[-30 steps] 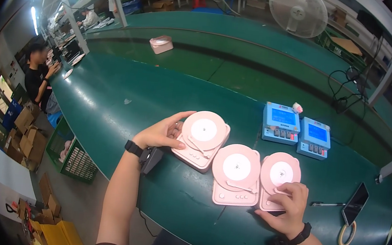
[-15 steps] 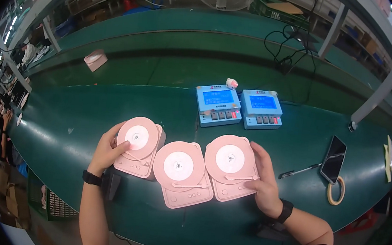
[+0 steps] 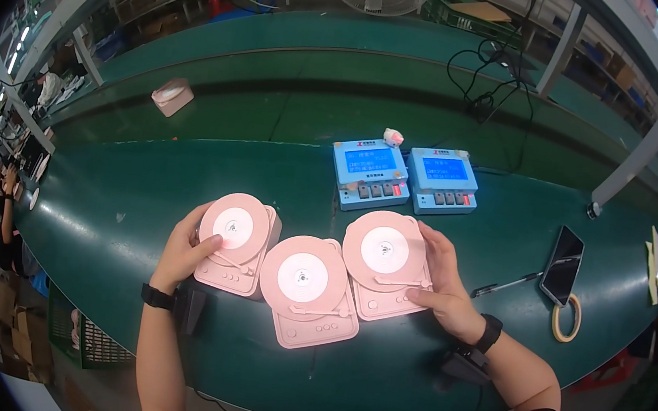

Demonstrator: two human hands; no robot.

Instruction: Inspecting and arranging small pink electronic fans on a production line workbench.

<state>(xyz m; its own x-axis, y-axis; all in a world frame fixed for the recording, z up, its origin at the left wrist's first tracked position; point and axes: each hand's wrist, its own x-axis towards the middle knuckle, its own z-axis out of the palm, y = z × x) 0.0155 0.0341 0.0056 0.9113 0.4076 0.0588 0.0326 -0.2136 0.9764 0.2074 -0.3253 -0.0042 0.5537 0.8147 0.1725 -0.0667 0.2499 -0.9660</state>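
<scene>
On the green table (image 3: 405, 394), the left pink turntable (image 3: 241, 248) is clasped between thumb and fingers by the left hand (image 3: 182, 251), the right turntable (image 3: 384, 263) likewise by the right hand (image 3: 451, 300), the middle turntable (image 3: 308, 293) set between. Dark marks are printed on their white labels (image 3: 303, 277); lettering is displayed on two blue boxes (image 3: 370, 176)

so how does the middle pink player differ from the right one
The right pink player has the person's right hand at its outer side, thumb on its front corner; the middle pink player has no hand on it. The middle pink player sits lower in the picture, nearer the person, while the right pink player sits a little farther forward. Both share the same pink colour and record-player shape.
</scene>
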